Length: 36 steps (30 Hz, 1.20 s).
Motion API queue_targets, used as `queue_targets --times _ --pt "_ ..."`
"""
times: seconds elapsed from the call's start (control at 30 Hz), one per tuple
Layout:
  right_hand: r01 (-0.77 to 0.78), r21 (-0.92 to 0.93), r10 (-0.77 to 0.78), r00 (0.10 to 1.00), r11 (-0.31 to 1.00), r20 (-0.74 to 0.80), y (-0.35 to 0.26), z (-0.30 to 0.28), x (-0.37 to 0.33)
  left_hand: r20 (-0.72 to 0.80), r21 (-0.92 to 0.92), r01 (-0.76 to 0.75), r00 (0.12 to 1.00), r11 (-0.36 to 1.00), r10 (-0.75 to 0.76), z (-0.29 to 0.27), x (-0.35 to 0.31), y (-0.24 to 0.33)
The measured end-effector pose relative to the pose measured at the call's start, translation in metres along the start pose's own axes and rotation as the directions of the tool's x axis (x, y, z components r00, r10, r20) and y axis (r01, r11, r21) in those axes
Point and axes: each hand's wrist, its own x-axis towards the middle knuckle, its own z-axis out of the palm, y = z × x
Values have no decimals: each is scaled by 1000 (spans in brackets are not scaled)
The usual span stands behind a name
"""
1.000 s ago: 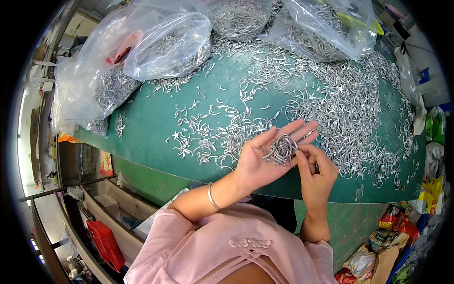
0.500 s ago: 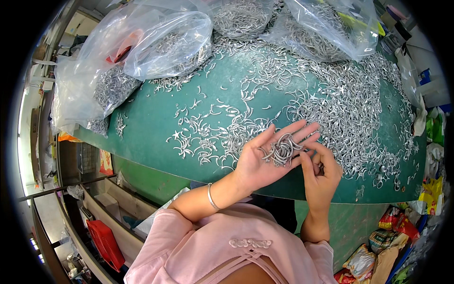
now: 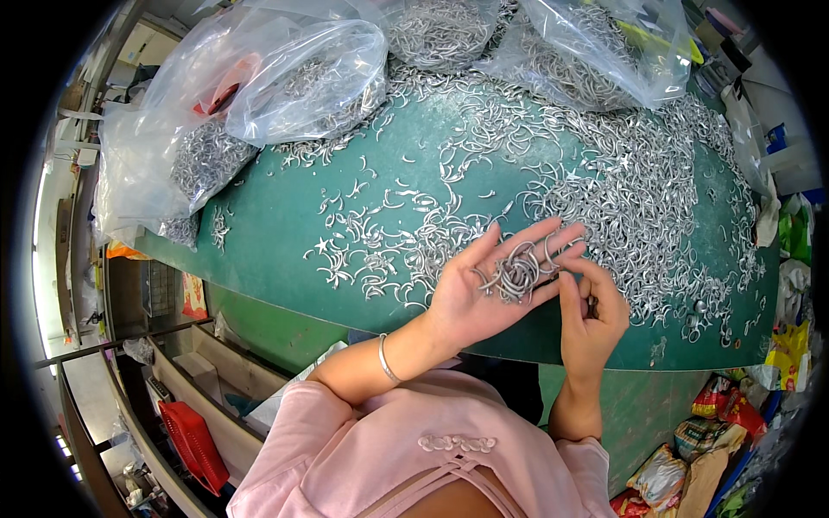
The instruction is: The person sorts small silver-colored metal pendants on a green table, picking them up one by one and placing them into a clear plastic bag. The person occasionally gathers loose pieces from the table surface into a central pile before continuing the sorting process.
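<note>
Head view: holds curved metal pieces (image 3: 520, 274) on the spread, upturned left hand (image 3: 477, 300), tray-like, likely to prevent spilling; curls the right hand (image 3: 598, 318) just beside, cannot tell around what. Shows loose metal arcs (image 3: 639, 203) strewn across a green tabletop (image 3: 285, 203), clear plastic bags (image 3: 315, 82) behind, shelving (image 3: 235, 373) lower left.

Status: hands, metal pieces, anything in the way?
Left hand open, palm up, curved metal pieces heaped on it. Right hand at left fingers, grip unclear. Loose pieces strewn across green table.
</note>
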Motion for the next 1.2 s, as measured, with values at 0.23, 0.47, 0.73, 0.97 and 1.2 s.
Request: queue_targets --times 0.23,0.47,0.73,0.97,1.2 --pt "49 46 -58 976 998 211 1 -5 -6 17 14 -20 1000 1000 20 -2 1 2" --pt "97 -61 -84 979 993 185 2 -2 -6 11 50 -47 999 998 46 -1 2 1" --pt "199 -98 -176 962 975 206 0 1 -5 34 94 -56 998 994 53 -3 3 0" --pt "190 -136 -165 971 972 174 0 4 -5 40 92 -63 997 994 59 -2 2 -1" --pt "123 -111 -106 983 986 149 -1 2 -6 37 69 -56 998 996 54 -2 2 -1"
